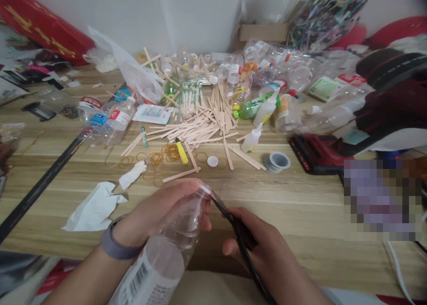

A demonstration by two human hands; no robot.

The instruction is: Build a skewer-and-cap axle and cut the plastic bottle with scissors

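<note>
My left hand (176, 202) is closed around the upper part of a clear plastic bottle (182, 227). The bottle lies tilted, its neck pointing away from me and its barcode label towards me. A white ring (204, 189) sits around its neck. My right hand (256, 238) grips a black-handled pointed tool (245, 251), its two narrow jaws meeting the bottle's neck at the ring. Whether it is pliers or scissors I cannot tell. Beyond my hands lie a small white cap (212, 162), a yellow-handled tool (182, 151) and several rubber bands (171, 152).
Wooden sticks (200, 127) are heaped mid-table. Glue bottles (251, 138) and a wire spool (277, 161) lie right of them, near a red-and-black power tool (320, 154). Plastic bottles (300, 76) crowd the back. A crumpled tissue (95, 209) and a dark bar (43, 180) lie left.
</note>
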